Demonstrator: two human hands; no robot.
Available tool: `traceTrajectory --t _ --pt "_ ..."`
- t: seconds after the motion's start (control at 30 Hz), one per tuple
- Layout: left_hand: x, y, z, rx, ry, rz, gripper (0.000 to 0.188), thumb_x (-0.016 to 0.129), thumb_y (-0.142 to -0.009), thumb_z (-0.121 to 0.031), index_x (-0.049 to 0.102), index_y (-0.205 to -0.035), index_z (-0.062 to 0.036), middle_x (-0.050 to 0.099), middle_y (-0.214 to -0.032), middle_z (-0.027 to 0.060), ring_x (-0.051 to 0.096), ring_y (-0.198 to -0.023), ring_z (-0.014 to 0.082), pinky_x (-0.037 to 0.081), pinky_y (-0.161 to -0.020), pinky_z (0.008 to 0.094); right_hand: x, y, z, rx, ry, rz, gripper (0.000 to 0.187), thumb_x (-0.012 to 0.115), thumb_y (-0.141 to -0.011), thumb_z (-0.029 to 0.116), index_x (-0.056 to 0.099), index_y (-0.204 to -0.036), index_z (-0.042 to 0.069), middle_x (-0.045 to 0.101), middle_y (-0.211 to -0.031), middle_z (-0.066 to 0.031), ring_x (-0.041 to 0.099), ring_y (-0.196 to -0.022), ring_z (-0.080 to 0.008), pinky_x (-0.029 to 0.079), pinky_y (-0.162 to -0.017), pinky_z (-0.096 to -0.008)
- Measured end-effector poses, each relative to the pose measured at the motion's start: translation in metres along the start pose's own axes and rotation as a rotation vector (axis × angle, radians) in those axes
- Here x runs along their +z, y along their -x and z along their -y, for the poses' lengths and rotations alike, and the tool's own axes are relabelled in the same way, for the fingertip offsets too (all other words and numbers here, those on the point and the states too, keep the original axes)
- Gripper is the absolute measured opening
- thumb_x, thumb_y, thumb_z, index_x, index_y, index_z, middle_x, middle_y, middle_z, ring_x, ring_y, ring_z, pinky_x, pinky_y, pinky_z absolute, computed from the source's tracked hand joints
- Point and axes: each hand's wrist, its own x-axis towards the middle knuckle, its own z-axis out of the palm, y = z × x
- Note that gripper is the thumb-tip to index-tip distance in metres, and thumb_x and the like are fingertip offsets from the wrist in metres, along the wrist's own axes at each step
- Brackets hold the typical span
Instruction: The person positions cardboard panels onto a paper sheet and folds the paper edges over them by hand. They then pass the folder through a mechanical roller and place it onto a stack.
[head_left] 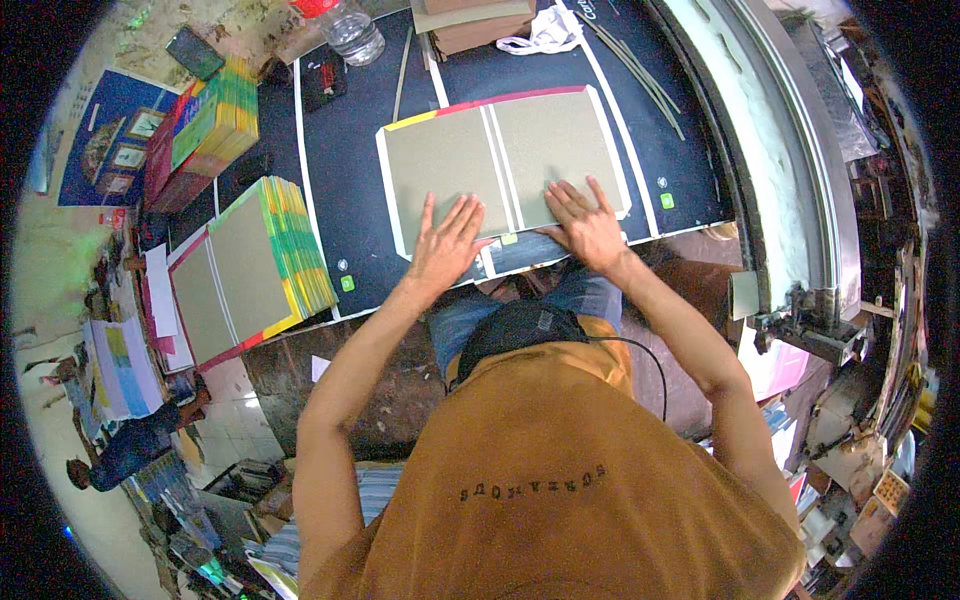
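Observation:
An opened-out book cover [440, 160] lies on the dark table in front of me, its two grey boards parted by a white spine strip. Its far edge is folded over in yellow and red, while white margins show along the sides. My left hand [450, 240] rests palm down on the near edge of the left board, fingers stretched and holding nothing. On the right board's near edge my right hand [585, 225] lies flat in the same way, fingers extended. Just below the cover, the table's front edge is partly hidden by my hands.
Left of the cover stands a stack of similar covers [225, 285], with another colourful stack [225, 120] behind it. A plastic bottle [352, 38], brown boards [480, 32], a white cloth [545, 32] and thin strips [640, 75] lie at the back. A long metal machine [800, 160] borders the right side.

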Motion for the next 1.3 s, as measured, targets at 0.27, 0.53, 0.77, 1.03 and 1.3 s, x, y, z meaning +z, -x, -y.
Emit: traceTrajectory --t 0.27,0.53,0.77,1.03,1.3 --pt "-0.013 -0.019 0.0 -0.025 0.118 0.132 0.063 0.06 -0.096 -0.048 0.053 -0.143 -0.0067 0.058 -0.14 0.0169 0.051 -0.137 0.0291 0.022 -0.12 0.0605 -0.041 0.003 -0.064 0.09 -0.119 0.176 0.043 0.066 -0.088 0.052 0.073 -0.095 0.011 0.073 -0.106 -0.0047 0.07 -0.1 -0.0222 0.038 -0.111 -0.047" --pt "0.012 -0.114 -0.073 -0.144 0.079 0.006 0.045 0.055 -0.097 -0.027 0.054 -0.13 0.0023 0.054 -0.137 0.0208 0.047 -0.136 0.035 0.024 -0.12 0.0579 -0.033 0.011 -0.034 0.163 -0.278 0.027 0.04 0.063 -0.093 0.028 0.064 -0.128 0.007 0.063 -0.137 -0.0138 0.061 -0.125 -0.0271 0.04 -0.111 -0.0479" --pt "0.021 -0.125 -0.062 -0.15 0.242 -0.124 0.018 0.058 -0.094 -0.02 0.06 -0.101 -0.0038 0.058 -0.107 0.015 0.055 -0.105 0.0328 0.037 -0.105 0.0536 0.005 -0.032 -0.016 0.281 -0.202 -0.04 0.056 0.048 -0.1 0.026 0.041 -0.151 0.004 0.04 -0.159 -0.0156 0.036 -0.148 -0.0311 0.029 -0.121 -0.0469" --pt "-0.009 -0.098 -0.034 -0.109 0.46 -0.202 0.068 0.06 -0.096 -0.042 0.042 -0.142 0.0048 0.043 -0.147 0.0241 0.039 -0.138 0.0427 0.026 -0.118 0.055 0.006 -0.051 -0.037 0.271 -0.224 -0.047 0.049 0.051 -0.101 0.027 0.047 -0.145 0.007 0.047 -0.15 -0.0143 0.045 -0.139 -0.0326 0.036 -0.113 -0.0462" --pt "-0.003 -0.058 -0.006 -0.269 0.019 0.169 0.065 0.055 -0.098 -0.041 0.046 -0.142 0.0063 0.042 -0.149 0.0251 0.038 -0.141 0.0427 0.02 -0.121 0.0601 0.024 -0.06 0.047 0.348 -0.169 0.019 0.078 0.044 -0.101 0.053 0.029 -0.158 0.002 0.026 -0.165 -0.016 0.024 -0.153 -0.0337 0.019 -0.123 -0.0526"
